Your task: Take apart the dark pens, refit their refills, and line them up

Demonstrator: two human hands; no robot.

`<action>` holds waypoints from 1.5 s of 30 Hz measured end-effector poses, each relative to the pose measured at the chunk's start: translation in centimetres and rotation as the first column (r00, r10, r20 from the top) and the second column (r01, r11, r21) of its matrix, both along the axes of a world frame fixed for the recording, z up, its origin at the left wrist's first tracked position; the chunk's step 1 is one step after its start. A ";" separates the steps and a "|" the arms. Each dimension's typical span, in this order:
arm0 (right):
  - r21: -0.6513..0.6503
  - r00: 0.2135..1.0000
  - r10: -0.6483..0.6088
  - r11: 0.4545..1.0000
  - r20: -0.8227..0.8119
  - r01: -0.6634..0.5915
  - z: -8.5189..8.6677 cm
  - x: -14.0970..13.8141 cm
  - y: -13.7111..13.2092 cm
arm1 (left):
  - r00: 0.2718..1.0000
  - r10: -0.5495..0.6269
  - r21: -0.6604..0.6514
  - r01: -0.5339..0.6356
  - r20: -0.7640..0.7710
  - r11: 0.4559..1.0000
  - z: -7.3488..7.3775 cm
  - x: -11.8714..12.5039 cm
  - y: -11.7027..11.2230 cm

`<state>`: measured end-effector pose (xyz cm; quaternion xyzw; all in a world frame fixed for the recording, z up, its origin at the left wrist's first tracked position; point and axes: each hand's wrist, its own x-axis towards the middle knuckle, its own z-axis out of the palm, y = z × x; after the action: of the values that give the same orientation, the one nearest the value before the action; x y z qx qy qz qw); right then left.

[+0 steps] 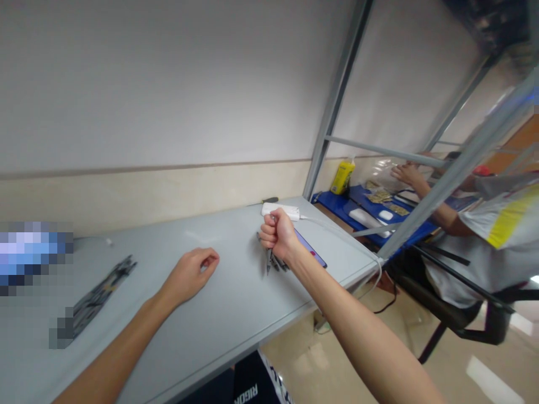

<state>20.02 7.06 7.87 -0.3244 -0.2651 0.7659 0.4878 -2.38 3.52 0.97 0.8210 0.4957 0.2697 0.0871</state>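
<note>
My right hand (pixel 275 234) is closed in a fist around a small dark tool (pixel 272 261) whose metal tips point down at the grey table (pixel 219 303). Right beside this hand lies a phone with a dark screen (pixel 312 251), and a white power adapter (pixel 281 210) sits just beyond. My left hand (pixel 191 273) rests on the table to the left, fingers loosely curled, holding nothing I can see. A dark strip-like object (pixel 101 294) lies farther left on the table.
A white cable (pixel 337 230) runs from the adapter over the table's right edge. A metal shelf frame (pixel 337 101) stands at the right. Beyond it another person (pixel 484 224) sits at a blue-covered bench (pixel 370 205) with a yellow bottle (pixel 343 175). A black-handled tool (pixel 269 200) lies by the wall.
</note>
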 end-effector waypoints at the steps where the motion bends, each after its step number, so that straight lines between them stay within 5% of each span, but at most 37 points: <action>1: 0.007 1.000 0.004 1.000 -0.006 -0.004 0.0 0.0 0.1 | 1.000 -0.001 0.002 0.001 -0.012 1.000 0.0 0.0 0.0; 6: 0.034 0.995 0.093 0.995 -0.037 -0.092 0.9 0.3 0.8 | 1.000 0.012 0.007 -0.011 -0.022 1.000 0.0 0.0 0.1; 13: 0.065 0.997 -0.032 0.998 0.073 0.027 2.0 0.2 1.4 | 0.998 -0.002 0.024 0.004 -0.057 1.000 -0.1 0.0 0.2; 20: 0.071 0.962 0.023 0.996 0.273 -0.044 -0.3 -0.5 1.6 | 0.991 0.013 0.077 -0.002 -0.131 0.997 -0.3 -0.5 0.6; 24: 0.203 0.745 0.049 0.948 0.665 -0.244 -3.1 -2.7 0.4 | 0.954 0.180 0.158 -0.145 -0.239 0.977 -0.1 -0.7 0.4; 27: 0.428 0.355 -0.289 0.799 0.889 -0.423 -4.7 -4.3 -0.5 | 0.926 0.249 0.173 -0.205 -0.285 0.963 0.1 -0.6 0.2; 30: 0.470 -0.034 -0.584 0.686 0.811 -0.556 -5.4 -4.9 -1.0 | 0.917 0.253 0.162 -0.212 -0.309 0.964 0.0 -0.6 0.0; 33: 0.421 -0.271 -0.694 0.651 0.667 -0.632 -5.7 -4.2 -0.8 | 0.911 0.265 0.148 -0.228 -0.315 0.962 -0.1 -0.6 0.1; 38: 0.407 -0.374 -0.742 0.636 0.556 -0.655 -5.8 -1.0 0.6 | 0.898 0.305 0.149 -0.270 -0.316 0.951 -0.3 -0.2 0.0; 45: 0.474 -0.265 -0.711 0.654 0.651 -0.589 -5.1 0.7 -0.2 | 0.880 0.348 0.127 -0.325 -0.322 0.937 -0.3 0.3 -0.3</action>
<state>20.68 6.87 2.73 -0.5696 -0.7969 -0.0572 0.1930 -2.08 3.17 0.66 0.7589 0.6286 0.1519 -0.0762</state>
